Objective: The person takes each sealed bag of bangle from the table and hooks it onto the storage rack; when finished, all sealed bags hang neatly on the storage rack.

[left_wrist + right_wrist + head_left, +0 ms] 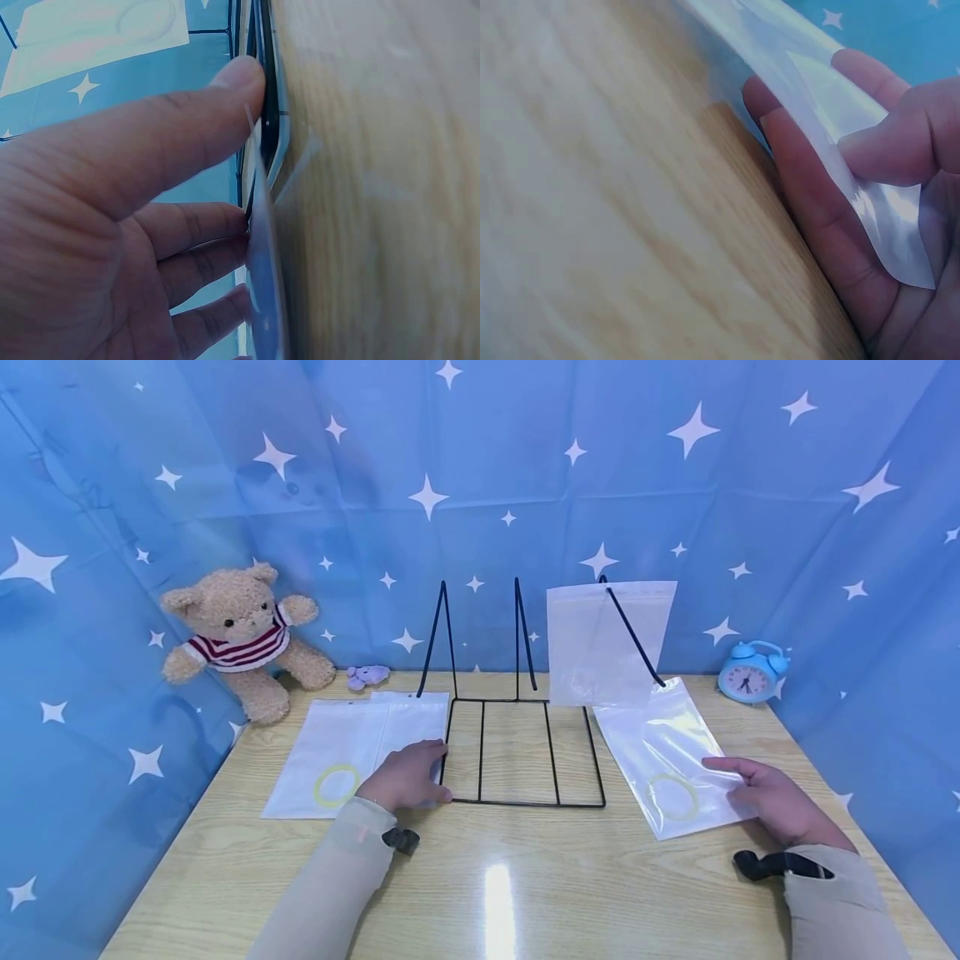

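A black wire rack (525, 804) stands on the table with several upright triangular prongs. My left hand (408, 774) rests at its front left corner, thumb and fingers spread; in the left wrist view the thumb (187, 135) touches the black wire. On the right, my right hand (783, 802) pinches the edge of a clear plastic bag (671, 739) between thumb and fingers, one corner lifted in the right wrist view. The bag bears a pale yellow ring. Another translucent bag (592, 643) hangs upright at the rack's right prong.
Flat white bags (300, 777) lie left of the rack, partly behind my left hand, one with a yellow ring. Around the back stand a teddy bear (243, 631), a small purple toy (367, 677) and a blue alarm clock (747, 679). A starry blue curtain (480, 460) encloses the table.
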`<action>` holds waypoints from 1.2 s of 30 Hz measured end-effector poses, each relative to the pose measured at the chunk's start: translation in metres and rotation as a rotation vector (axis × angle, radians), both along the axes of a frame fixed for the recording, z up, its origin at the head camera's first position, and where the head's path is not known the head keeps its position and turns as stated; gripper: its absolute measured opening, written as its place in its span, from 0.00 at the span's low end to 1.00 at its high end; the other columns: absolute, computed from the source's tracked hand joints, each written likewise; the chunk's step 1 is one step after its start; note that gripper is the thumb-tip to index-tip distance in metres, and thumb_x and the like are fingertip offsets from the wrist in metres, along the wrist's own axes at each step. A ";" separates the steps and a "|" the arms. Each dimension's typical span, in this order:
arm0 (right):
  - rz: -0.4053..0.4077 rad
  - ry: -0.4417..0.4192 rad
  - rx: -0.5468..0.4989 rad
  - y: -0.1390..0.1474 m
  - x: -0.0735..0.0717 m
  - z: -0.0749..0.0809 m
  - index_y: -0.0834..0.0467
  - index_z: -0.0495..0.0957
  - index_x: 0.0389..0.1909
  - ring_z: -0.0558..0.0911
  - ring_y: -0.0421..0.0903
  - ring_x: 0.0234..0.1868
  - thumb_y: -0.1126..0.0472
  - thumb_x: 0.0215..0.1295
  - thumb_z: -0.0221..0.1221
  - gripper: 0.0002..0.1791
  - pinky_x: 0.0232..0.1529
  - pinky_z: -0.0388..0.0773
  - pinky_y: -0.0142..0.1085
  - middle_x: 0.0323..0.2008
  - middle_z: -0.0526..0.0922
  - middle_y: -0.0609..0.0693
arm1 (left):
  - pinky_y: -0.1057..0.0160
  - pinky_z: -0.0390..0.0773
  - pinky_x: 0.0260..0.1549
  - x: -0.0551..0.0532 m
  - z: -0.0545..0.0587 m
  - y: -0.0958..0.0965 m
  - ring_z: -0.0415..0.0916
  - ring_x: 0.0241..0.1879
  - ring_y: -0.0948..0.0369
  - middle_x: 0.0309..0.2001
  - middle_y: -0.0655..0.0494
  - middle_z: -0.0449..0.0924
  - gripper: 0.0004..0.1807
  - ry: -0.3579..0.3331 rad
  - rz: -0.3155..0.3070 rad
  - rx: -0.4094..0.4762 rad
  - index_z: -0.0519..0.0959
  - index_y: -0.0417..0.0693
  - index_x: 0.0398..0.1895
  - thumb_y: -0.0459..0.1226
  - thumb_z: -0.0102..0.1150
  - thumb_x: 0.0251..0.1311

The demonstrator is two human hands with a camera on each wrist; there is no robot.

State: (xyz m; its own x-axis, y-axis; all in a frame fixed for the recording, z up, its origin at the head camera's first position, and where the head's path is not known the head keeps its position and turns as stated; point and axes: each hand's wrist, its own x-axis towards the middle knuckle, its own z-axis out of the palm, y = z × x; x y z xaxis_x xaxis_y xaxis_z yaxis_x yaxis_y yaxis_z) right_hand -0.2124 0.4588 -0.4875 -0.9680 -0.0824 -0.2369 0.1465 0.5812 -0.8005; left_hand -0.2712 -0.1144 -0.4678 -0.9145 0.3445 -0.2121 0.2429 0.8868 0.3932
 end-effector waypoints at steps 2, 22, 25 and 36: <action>-0.009 -0.002 -0.027 0.000 0.000 0.000 0.62 0.67 0.77 0.47 0.73 0.78 0.67 0.73 0.54 0.32 0.72 0.49 0.72 0.82 0.48 0.70 | 0.35 0.60 0.76 0.000 0.000 0.000 0.60 0.80 0.46 0.81 0.50 0.63 0.48 0.001 0.001 0.000 0.67 0.46 0.80 0.50 0.77 0.59; -0.026 0.034 -0.176 0.007 0.005 -0.009 0.51 0.75 0.74 0.62 0.25 0.59 0.66 0.72 0.60 0.30 0.50 0.65 0.20 0.68 0.65 0.32 | 0.37 0.61 0.76 0.000 -0.001 0.001 0.61 0.79 0.47 0.80 0.50 0.65 0.48 0.008 0.008 0.000 0.68 0.46 0.79 0.50 0.78 0.58; -0.029 0.035 -0.188 0.007 0.005 -0.009 0.51 0.75 0.74 0.61 0.27 0.61 0.67 0.71 0.60 0.30 0.50 0.64 0.20 0.68 0.65 0.32 | 0.37 0.61 0.76 0.001 0.000 0.001 0.61 0.79 0.47 0.80 0.50 0.65 0.48 0.008 0.006 0.005 0.68 0.46 0.79 0.50 0.78 0.58; -0.025 0.063 -0.196 0.010 0.005 -0.011 0.53 0.76 0.73 0.61 0.24 0.60 0.69 0.72 0.59 0.29 0.50 0.63 0.20 0.61 0.65 0.22 | 0.36 0.63 0.75 0.001 0.002 0.000 0.62 0.79 0.45 0.79 0.48 0.66 0.47 0.020 -0.022 0.012 0.68 0.44 0.79 0.49 0.78 0.59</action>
State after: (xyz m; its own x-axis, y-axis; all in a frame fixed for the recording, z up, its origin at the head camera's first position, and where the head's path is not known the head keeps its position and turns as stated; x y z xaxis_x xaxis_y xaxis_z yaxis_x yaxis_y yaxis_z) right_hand -0.2073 0.4684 -0.4986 -0.9827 -0.0970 -0.1577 0.1049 0.4099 -0.9061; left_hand -0.2700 -0.1148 -0.4660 -0.9108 0.3665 -0.1900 0.2697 0.8766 0.3985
